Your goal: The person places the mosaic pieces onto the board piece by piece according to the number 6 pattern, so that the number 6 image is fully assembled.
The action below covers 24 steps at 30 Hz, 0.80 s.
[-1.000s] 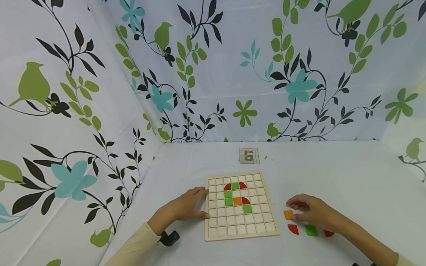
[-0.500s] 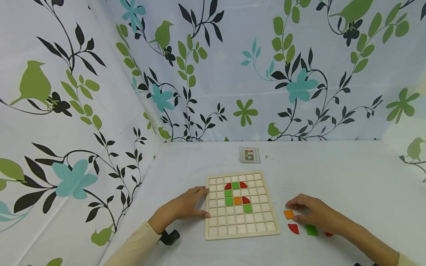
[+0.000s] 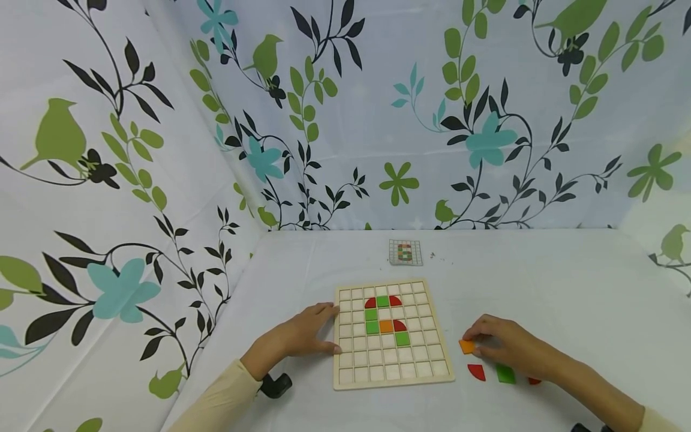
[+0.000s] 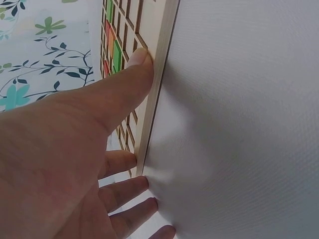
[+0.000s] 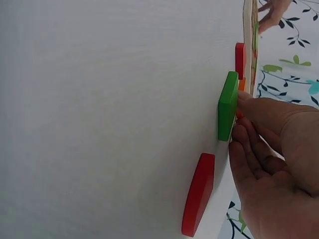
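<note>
A pale wooden grid board [image 3: 394, 382] lies on the white table in the head view, with several red, green and orange tiles set in its upper middle cells. My left hand [image 3: 294, 333] rests against the board's left edge; its thumb [image 4: 132, 74] touches the rim in the left wrist view, fingers fairly straight. To the right of the board, my right hand [image 3: 504, 342] pinches an orange square tile [image 3: 466, 347] between thumb and fingers. Nearer me lie a red quarter-round tile [image 3: 476, 372], a green square tile [image 3: 505, 374] and another red tile [image 5: 198, 194], partly hidden by the hand in the head view.
A small card with a printed coloured grid pattern [image 3: 405, 253] lies behind the board, with a few dark specks beside it. Patterned cloth [image 3: 399, 120] hangs along the back and the left side of the table.
The right hand's fingers have closed in on the orange square tile, which has shifted slightly and now sits between them. The left hand and the board stay put.
</note>
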Motion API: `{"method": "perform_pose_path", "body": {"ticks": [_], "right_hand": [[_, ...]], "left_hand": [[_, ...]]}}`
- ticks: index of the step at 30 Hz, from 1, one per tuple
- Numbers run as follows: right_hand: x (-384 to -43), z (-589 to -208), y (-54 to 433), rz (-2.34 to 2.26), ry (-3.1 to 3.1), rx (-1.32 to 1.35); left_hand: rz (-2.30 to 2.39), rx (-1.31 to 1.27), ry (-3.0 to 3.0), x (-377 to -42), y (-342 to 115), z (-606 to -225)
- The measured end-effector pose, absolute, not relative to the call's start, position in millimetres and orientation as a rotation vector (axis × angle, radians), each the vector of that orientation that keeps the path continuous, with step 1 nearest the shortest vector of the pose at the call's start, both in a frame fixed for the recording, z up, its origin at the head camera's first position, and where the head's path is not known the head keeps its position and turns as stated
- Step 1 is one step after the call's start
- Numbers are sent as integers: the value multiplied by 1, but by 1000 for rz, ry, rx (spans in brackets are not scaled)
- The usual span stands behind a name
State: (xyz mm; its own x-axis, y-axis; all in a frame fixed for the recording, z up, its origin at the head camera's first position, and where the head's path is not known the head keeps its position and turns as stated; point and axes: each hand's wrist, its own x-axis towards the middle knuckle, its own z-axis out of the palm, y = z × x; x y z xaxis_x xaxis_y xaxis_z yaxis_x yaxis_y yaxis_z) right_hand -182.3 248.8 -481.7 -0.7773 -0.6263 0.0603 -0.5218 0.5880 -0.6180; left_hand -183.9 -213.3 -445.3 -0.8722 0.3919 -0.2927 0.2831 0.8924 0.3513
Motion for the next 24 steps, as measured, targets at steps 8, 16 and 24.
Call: {"method": "perform_pose_path", "body": {"ticks": [8,16,24], "right_hand": [[-187,-475,233,-942,2689,-880],[-197,-457,197,-931,2726,-855],[-205,-446,153,-975,2678,-954]], "left_hand": [[427,490,2697,-182,-213,-444],[417,493,2705,-182,-213,-446],[411,497,2708,-182,-213,-444]]}}
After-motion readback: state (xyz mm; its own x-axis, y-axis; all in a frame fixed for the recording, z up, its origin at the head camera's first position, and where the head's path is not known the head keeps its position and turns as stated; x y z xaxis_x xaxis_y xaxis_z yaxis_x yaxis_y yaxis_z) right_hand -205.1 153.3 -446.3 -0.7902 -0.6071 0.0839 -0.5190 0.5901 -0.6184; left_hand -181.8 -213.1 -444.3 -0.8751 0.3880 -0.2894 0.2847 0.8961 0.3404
